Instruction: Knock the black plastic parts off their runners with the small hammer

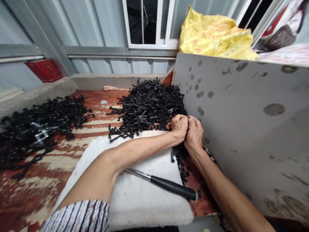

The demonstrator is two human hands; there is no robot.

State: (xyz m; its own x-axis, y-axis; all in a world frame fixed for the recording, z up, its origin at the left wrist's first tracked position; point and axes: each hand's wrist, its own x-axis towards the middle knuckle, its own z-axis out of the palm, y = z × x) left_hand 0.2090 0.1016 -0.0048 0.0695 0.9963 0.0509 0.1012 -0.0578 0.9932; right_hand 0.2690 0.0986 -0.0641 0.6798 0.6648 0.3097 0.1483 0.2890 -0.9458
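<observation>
Black parts [152,103]: slim, knob-ended (glossy in spots), heaped.

Yellow bag [217,35] beside white-framed window [159,24]

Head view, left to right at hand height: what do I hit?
Sprawling pile of small black parts → taller heap of thin black pieces → left hand → right hand → grey, dark-spotted flat panel.

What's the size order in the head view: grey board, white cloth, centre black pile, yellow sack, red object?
By visible area:
1. Grey board
2. White cloth
3. Centre black pile and yellow sack: too close to rank
4. Red object
</observation>
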